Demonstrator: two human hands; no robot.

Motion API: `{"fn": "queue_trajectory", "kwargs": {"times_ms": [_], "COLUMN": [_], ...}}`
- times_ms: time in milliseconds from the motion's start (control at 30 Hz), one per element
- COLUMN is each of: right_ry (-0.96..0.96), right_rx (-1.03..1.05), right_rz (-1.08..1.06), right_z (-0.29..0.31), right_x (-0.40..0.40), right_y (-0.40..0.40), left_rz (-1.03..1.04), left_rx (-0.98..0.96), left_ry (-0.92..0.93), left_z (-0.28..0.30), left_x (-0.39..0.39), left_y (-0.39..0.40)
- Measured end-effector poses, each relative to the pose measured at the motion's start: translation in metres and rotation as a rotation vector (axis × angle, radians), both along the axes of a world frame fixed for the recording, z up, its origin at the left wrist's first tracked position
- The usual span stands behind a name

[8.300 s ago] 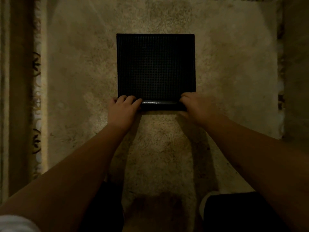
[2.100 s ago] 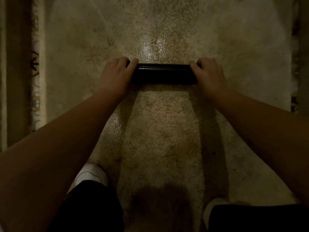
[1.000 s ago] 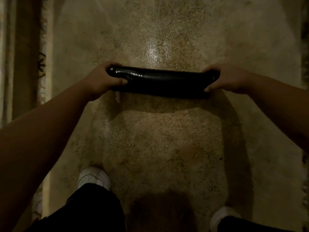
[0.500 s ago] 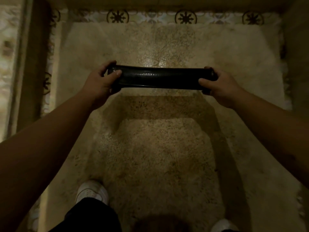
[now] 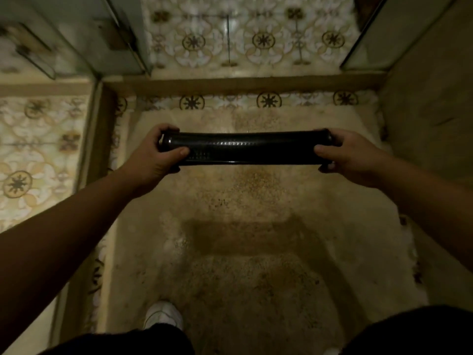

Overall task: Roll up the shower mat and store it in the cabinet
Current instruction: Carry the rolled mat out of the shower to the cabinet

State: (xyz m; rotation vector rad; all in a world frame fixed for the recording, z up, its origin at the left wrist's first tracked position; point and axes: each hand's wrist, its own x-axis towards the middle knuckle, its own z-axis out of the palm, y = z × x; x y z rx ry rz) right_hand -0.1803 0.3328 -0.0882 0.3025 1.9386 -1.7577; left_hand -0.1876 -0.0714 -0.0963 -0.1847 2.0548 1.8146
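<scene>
Since half a second ago the view has tipped up: more of the patterned floor tiles (image 5: 38, 139) and the raised curb (image 5: 243, 82) at the far end of the shower show, plus glass panels at top left (image 5: 120, 44) and top right (image 5: 368, 39), blurred. Both hands and the rolled mat sit about as they did in frame, same grip, roll level as before. Left to right: left forearm comes in from the lower left; left hand (image 5: 156, 155) is wrapped round the left end of the mat (image 5: 250, 149), thumb lying across the near face, fingers curled over the top and clamped on it. Mat is a tight black roll, held horizontal in the air above the speckled shower floor (image 5: 243, 252), well clear of it, with a faint sag-free line and a dotted texture catching light along the top. Right hand (image 5: 350, 157) grips the right end likewise, thumb on the near side, fingers closed round the back. White shoe (image 5: 162, 315) at bottom centre-left on the floor, dark trouser legs along the bottom edge. Plain wall (image 5: 430, 124) runs down the right side. Cabinet not identifiable.
</scene>
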Motion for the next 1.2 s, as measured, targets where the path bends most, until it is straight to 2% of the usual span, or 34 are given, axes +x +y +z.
{"fn": "queue_trajectory", "kwargs": {"times_ms": [133,200,333,533,700,867,967,1100,1200], "right_ry": [0.028,0.033,0.087,0.156,0.242,0.283,0.337,0.420,0.451], "right_rx": [0.033,0.052,0.051,0.080,0.104,0.071,0.088,0.176,0.163], "right_rz": [-0.131,-0.187,-0.271,-0.392,-0.483,-0.491,-0.476,-0.457,-0.466], "right_z": [0.095,0.150,0.267,0.429,0.543,0.624,0.653,0.677,0.688], "right_x": [0.013,0.018,0.025,0.042,0.072,0.098,0.106,0.115,0.118], "right_y": [-0.021,-0.032,-0.053,-0.077,-0.093,-0.109,-0.111,-0.104,-0.094], "left_rz": [-0.037,0.040,0.202,0.235,0.245,0.313,0.287,0.234,0.237], "left_rx": [-0.116,-0.116,0.056,0.283,0.252,0.137,0.058,-0.015,-0.021], "left_ry": [0.106,0.150,0.065,-0.051,0.035,0.188,0.263,0.297,0.281], "left_z": [0.100,0.160,0.278,0.442,0.558,0.640,0.671,0.690,0.697], "left_x": [0.009,0.013,0.028,0.044,0.062,0.095,0.108,0.117,0.118], "left_y": [-0.011,-0.016,-0.025,-0.051,-0.057,-0.056,-0.048,-0.038,-0.023]}}
